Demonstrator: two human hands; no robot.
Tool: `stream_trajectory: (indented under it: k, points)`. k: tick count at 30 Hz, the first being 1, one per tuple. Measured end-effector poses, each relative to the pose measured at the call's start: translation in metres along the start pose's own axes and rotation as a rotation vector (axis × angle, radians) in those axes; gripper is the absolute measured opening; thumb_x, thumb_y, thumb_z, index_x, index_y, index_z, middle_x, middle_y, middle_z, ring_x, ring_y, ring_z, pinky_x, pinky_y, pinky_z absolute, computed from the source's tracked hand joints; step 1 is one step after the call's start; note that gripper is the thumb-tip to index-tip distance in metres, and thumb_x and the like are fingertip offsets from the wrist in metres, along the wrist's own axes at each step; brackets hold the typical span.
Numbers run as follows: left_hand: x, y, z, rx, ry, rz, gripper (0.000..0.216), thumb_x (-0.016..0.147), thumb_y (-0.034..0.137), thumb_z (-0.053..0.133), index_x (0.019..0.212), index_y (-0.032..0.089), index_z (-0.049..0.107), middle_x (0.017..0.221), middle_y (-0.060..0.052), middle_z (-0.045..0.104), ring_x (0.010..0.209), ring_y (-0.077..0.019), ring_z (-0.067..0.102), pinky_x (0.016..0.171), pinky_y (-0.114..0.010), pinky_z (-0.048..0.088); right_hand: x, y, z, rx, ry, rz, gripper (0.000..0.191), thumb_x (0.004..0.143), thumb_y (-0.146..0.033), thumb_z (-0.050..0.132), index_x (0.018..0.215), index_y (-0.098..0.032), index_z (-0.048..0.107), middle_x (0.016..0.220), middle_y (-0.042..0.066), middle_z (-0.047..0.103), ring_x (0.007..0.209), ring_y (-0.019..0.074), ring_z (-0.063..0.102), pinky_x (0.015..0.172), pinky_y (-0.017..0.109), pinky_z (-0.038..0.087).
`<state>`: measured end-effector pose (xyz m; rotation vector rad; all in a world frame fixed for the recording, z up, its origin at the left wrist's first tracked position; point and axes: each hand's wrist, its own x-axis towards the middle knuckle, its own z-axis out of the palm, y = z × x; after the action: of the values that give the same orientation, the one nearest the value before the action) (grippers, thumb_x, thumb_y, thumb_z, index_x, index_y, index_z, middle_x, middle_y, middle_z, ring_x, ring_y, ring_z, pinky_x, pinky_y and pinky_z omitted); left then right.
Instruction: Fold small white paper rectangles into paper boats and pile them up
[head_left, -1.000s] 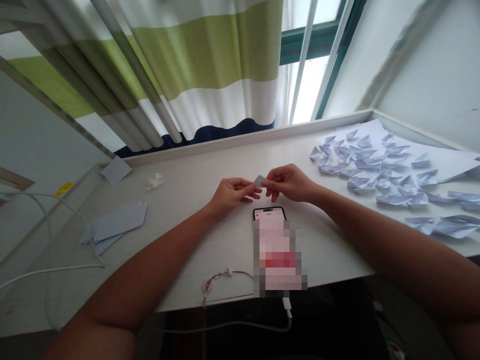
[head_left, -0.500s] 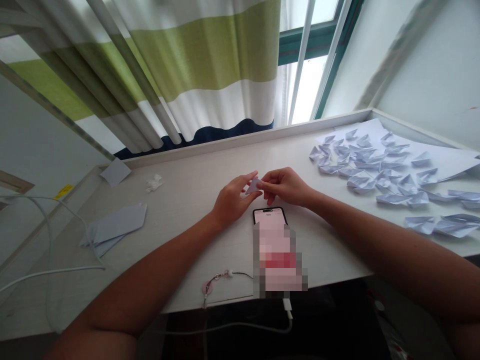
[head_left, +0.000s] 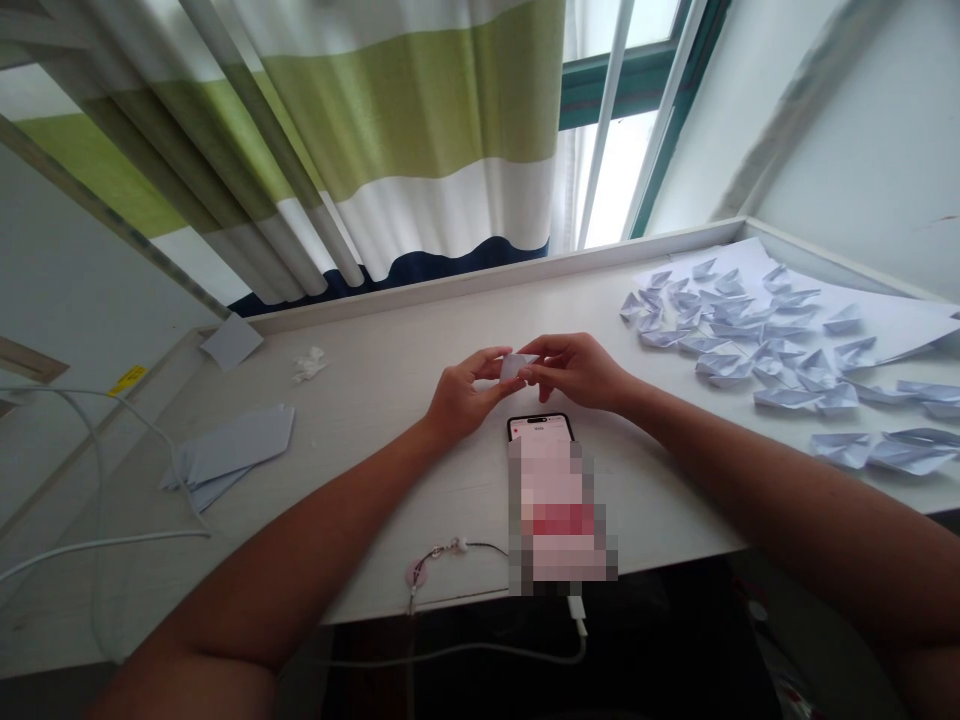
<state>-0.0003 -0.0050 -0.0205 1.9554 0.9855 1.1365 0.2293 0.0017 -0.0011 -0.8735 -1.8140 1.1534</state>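
Observation:
A small folded piece of pale paper is pinched between both my hands just above the white desk. My left hand grips its left side with thumb and fingers closed. My right hand pinches its right side, fingers curled. A phone lies flat right below the hands, its screen lit.
Several small folded paper boats lie spread over white sheets at the right. A stack of pale paper sits at the left, a square slip and a crumpled scrap behind it. White cables run along the left and front edge.
Both hands keep hold of the small paper and have turned it between the fingers; my left fingers, spread half a second ago, are now closed on it. The hands stay in the same spot.

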Motion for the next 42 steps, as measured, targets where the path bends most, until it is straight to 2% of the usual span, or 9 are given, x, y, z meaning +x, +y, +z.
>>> stream_trajectory:
  k: [9, 16, 20, 24, 27, 31, 35, 40, 42]
  points:
    - [0.002, 0.001, 0.001, -0.165, -0.107, -0.038, 0.056, 0.096, 0.055, 0.077, 0.134, 0.015, 0.07, 0.119, -0.017, 0.084, 0.108, -0.0283, 0.083, 0.102, -0.046, 0.063, 0.0, 0.0, -0.001, -0.118, 0.034, -0.029, 0.039, 0.093, -0.055, 0.078, 0.098, -0.017, 0.079, 0.08, 0.005, 0.077, 0.057, 0.0153, 0.069, 0.058, 0.032, 0.056]
    - [0.0, -0.001, 0.002, -0.052, -0.077, 0.004, 0.056, 0.104, 0.059, 0.064, 0.139, 0.015, 0.066, 0.115, -0.015, 0.085, 0.103, -0.0272, 0.083, 0.099, -0.043, 0.063, -0.001, -0.007, 0.003, -0.391, 0.059, -0.111, 0.025, 0.098, -0.038, 0.069, 0.107, -0.017, 0.079, 0.082, 0.005, 0.078, 0.063, 0.0161, 0.071, 0.067, 0.034, 0.055]
    - [-0.002, 0.004, 0.005, 0.041, -0.06, 0.054, 0.052, 0.103, 0.049, 0.067, 0.145, 0.018, 0.065, 0.12, -0.013, 0.083, 0.111, -0.0275, 0.081, 0.1, -0.041, 0.064, 0.0, -0.006, 0.013, -0.47, 0.188, -0.108, 0.021, 0.089, -0.022, 0.068, 0.109, -0.02, 0.076, 0.08, 0.002, 0.077, 0.068, 0.0194, 0.073, 0.071, 0.036, 0.054]
    - [-0.004, 0.006, 0.006, 0.203, 0.018, 0.121, 0.052, 0.096, 0.039, 0.073, 0.145, 0.021, 0.068, 0.126, -0.012, 0.081, 0.104, -0.0252, 0.081, 0.088, -0.038, 0.066, 0.0, -0.005, 0.017, -0.446, 0.205, -0.114, 0.021, 0.087, -0.02, 0.066, 0.106, -0.022, 0.075, 0.08, 0.002, 0.077, 0.069, 0.0211, 0.073, 0.071, 0.037, 0.056]
    - [-0.003, 0.005, 0.005, 0.313, 0.047, 0.177, 0.056, 0.09, 0.036, 0.075, 0.144, 0.023, 0.068, 0.121, -0.01, 0.082, 0.094, -0.0218, 0.078, 0.075, -0.034, 0.063, -0.001, -0.006, 0.018, -0.47, 0.222, -0.15, 0.021, 0.087, -0.019, 0.065, 0.106, -0.022, 0.076, 0.08, 0.003, 0.077, 0.07, 0.0206, 0.072, 0.073, 0.037, 0.056]
    - [-0.003, 0.006, 0.005, 0.329, 0.064, 0.211, 0.051, 0.088, 0.028, 0.074, 0.139, 0.02, 0.07, 0.11, -0.009, 0.083, 0.088, -0.0203, 0.078, 0.078, -0.033, 0.062, -0.001, -0.006, 0.022, -0.559, 0.219, -0.168, 0.02, 0.09, -0.02, 0.067, 0.107, -0.021, 0.077, 0.082, 0.003, 0.077, 0.07, 0.0191, 0.069, 0.072, 0.035, 0.053]
    - [-0.004, 0.01, 0.007, 0.272, 0.092, 0.161, 0.042, 0.093, 0.024, 0.069, 0.136, 0.021, 0.071, 0.112, -0.009, 0.084, 0.091, -0.0203, 0.079, 0.084, -0.034, 0.063, 0.0, -0.003, 0.024, -0.635, 0.219, -0.172, 0.017, 0.094, -0.027, 0.069, 0.108, -0.022, 0.076, 0.085, 0.003, 0.078, 0.071, 0.0185, 0.066, 0.071, 0.034, 0.049]
    - [-0.004, 0.013, 0.012, 0.111, 0.105, 0.036, 0.039, 0.098, 0.03, 0.069, 0.135, 0.019, 0.069, 0.109, -0.011, 0.085, 0.09, -0.0208, 0.079, 0.072, -0.031, 0.061, 0.002, 0.0, 0.028, -0.716, 0.269, -0.174, 0.018, 0.096, -0.027, 0.068, 0.11, -0.022, 0.077, 0.09, 0.005, 0.078, 0.073, 0.019, 0.066, 0.068, 0.033, 0.044]
    - [-0.002, 0.013, 0.013, -0.032, 0.128, -0.017, 0.036, 0.099, 0.031, 0.068, 0.134, 0.019, 0.068, 0.104, -0.009, 0.085, 0.087, -0.0197, 0.079, 0.075, -0.032, 0.062, 0.002, -0.001, 0.028, -0.751, 0.245, -0.198, 0.023, 0.098, -0.027, 0.066, 0.117, -0.024, 0.078, 0.098, 0.006, 0.078, 0.075, 0.0191, 0.066, 0.066, 0.032, 0.043]
